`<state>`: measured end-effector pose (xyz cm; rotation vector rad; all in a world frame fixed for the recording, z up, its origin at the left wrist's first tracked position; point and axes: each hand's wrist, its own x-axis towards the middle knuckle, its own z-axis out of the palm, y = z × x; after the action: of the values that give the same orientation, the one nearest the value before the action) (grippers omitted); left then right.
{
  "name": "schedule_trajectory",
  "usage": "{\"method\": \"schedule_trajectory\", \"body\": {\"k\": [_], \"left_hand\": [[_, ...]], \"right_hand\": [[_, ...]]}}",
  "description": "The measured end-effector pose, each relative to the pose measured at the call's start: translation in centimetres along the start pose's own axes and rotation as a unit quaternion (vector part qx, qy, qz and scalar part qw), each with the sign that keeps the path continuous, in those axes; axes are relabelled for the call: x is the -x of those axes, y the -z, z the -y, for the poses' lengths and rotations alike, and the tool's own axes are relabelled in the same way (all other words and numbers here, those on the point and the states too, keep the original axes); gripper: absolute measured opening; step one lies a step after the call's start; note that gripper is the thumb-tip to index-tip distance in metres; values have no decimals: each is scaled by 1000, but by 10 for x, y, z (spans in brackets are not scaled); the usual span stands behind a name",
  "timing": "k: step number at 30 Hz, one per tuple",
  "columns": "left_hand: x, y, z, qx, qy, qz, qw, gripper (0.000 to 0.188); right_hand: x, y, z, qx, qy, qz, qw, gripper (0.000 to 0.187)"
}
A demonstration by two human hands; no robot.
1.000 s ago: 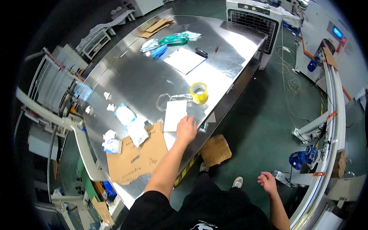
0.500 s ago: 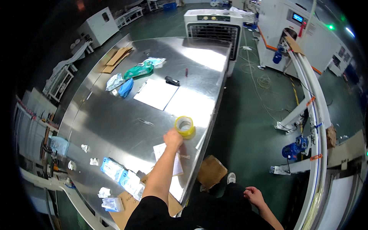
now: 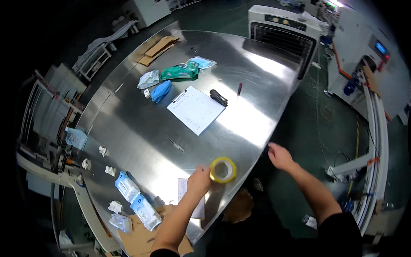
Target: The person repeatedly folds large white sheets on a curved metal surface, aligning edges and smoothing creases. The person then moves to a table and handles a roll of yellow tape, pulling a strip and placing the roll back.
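My left hand [image 3: 199, 182] has its fingers curled at the left side of a roll of yellow tape [image 3: 234, 169], gripping its rim over the metal table. A lined paper sheet [image 3: 199, 209] lies partly under my left forearm. Past the table's right edge, my right hand [image 3: 280, 156] is raised with its fingers bent together; I cannot make out what they hold, if anything. Beyond the tape are a thin pen-like tool [image 3: 175, 144], a clipboard with white paper [image 3: 196, 110], a black stapler-like object [image 3: 218, 97] and a small dark red-handled tool [image 3: 239, 88].
The metal table [image 3: 141, 124] also carries blue-white wipe packs [image 3: 145, 211], crumpled tissues [image 3: 110, 171], a flat cardboard piece [image 3: 137, 233], a green pack [image 3: 180, 71] and a blue glove-like item [image 3: 161, 91]. A white air cooler [image 3: 284, 32] stands beyond. A machine rail [image 3: 376, 141] runs along the right.
My left hand has drawn the tape roll nearer to me, away from the clipboard. My right hand has risen from beside my body toward the table edge. The view has shifted.
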<state>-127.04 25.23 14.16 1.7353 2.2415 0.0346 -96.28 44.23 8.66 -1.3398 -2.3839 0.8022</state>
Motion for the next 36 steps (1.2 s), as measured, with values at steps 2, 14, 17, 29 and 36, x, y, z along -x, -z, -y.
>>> {"method": "schedule_trajectory", "body": {"k": [2, 14, 17, 29, 36], "left_hand": [[1, -3, -12, 25, 70, 16, 997, 23], [34, -52, -47, 232, 310, -18, 922, 33], [26, -46, -59, 416, 388, 37, 821, 37], [14, -50, -55, 407, 228, -166, 869, 29], [7, -83, -9, 683, 70, -65, 724, 27]], "right_hand": [[-94, 10, -9, 116, 65, 0, 991, 42], [-333, -14, -1, 355, 253, 41, 899, 23], [-338, 4, -28, 287, 336, -2, 897, 20], [-138, 9, -22, -65, 185, 59, 979, 14], [83, -25, 72, -391, -158, 198, 885, 14]]}}
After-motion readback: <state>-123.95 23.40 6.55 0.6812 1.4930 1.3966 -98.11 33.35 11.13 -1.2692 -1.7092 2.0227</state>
